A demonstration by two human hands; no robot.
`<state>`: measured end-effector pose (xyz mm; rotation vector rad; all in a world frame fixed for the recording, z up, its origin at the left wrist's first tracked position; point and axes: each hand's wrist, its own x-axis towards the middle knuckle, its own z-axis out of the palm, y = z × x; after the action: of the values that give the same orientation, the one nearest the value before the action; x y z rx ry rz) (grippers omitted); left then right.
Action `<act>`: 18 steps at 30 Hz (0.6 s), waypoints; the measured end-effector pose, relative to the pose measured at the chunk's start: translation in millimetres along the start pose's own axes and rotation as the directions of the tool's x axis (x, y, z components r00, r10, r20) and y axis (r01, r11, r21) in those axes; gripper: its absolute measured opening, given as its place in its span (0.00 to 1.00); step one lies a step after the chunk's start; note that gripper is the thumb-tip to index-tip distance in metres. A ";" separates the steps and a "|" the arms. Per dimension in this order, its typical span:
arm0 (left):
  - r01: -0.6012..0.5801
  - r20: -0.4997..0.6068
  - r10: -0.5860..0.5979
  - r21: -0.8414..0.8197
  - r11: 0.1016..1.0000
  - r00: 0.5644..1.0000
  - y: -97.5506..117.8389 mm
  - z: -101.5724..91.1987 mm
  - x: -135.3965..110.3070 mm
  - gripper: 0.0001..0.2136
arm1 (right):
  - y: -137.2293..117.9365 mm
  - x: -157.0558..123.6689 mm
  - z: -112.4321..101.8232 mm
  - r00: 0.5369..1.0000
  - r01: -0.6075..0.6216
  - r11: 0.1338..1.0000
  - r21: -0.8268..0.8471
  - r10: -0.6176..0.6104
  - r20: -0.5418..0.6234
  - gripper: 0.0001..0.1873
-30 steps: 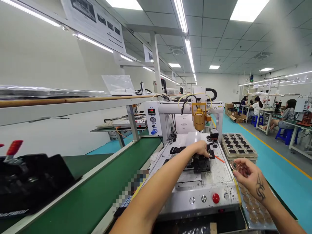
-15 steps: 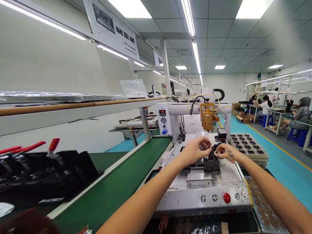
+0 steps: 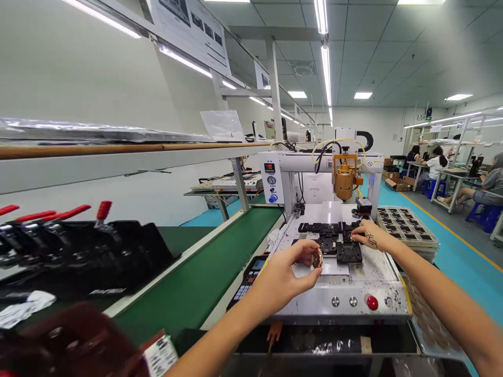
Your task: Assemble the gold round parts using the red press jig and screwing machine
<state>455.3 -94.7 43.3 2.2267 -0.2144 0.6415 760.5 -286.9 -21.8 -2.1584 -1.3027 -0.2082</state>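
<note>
A worker's left hand (image 3: 285,272) pinched a small copper-coloured disc (image 3: 316,257) on edge between thumb and fingers, just in front of the machine's white surface (image 3: 369,272), while the right hand (image 3: 367,238) lay at about one o'clock from it, fingers resting together on the black fixture (image 3: 338,246); whether they gripped anything could not be told. Done well, the step in hand seemed to call for keeping the disc by its rim, face untouched, and holding it level and centred over a fixture pocket. The disc looked thin, round and shiny, with a paler ring near its edge. A brass-coloured dispensing head (image 3: 345,180) hung at twelve o'clock, and a red button (image 3: 372,302) sat on the front panel.
</note>
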 end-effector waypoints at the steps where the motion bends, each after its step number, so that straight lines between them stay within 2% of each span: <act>1: 0.000 -0.014 0.000 0.008 1.000 1.000 -1.2 3.1 -5.7 0.13 | -5.2 -5.7 -1.0 0.999 -0.005 1.000 -0.006 0.004 -0.036 0.11; 4: -0.002 -0.042 0.004 0.049 0.999 0.999 -7.4 11.6 -31.6 0.12 | -24.5 -47.9 -2.7 0.981 -0.044 0.999 -0.012 0.041 -0.188 0.16; 7: 0.012 -0.043 -0.007 0.103 0.995 0.999 -19.8 18.9 -69.1 0.14 | -40.6 -123.5 4.9 0.933 -0.124 0.992 -0.006 0.115 -0.340 0.18; 9: 0.041 -0.031 -0.038 0.110 0.993 0.999 -31.5 27.5 -94.1 0.15 | -44.0 -175.5 15.7 0.872 -0.200 0.980 -0.011 0.173 -0.458 0.17; 11: 0.082 0.017 -0.083 0.081 0.993 0.996 -46.3 41.7 -114.9 0.15 | -42.7 -214.0 28.1 0.842 -0.271 0.961 -0.052 0.210 -0.497 0.21; 13: 0.114 0.121 -0.118 0.042 0.993 0.986 -65.3 60.8 -130.8 0.16 | -41.6 -233.6 39.8 0.819 -0.317 0.945 -0.078 0.231 -0.525 0.24; 15: 0.106 0.237 -0.111 0.034 0.994 0.965 -88.4 81.1 -143.2 0.18 | -46.5 -238.0 50.1 0.786 -0.331 0.939 -0.095 0.218 -0.579 0.24; 17: 0.089 0.308 -0.103 0.060 0.994 0.946 -112.7 98.0 -153.3 0.19 | -60.8 -236.2 61.9 0.758 -0.298 0.948 -0.115 0.161 -0.632 0.20; 18: 0.086 0.320 -0.107 0.078 0.993 0.941 -123.7 104.3 -158.0 0.19 | -71.5 -235.2 69.7 0.761 -0.248 0.961 -0.120 0.117 -0.638 0.16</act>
<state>402.4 -96.8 -176.6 2.3793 -0.2505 0.2277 569.4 -400.2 -148.1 -2.0800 -0.6947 -0.9282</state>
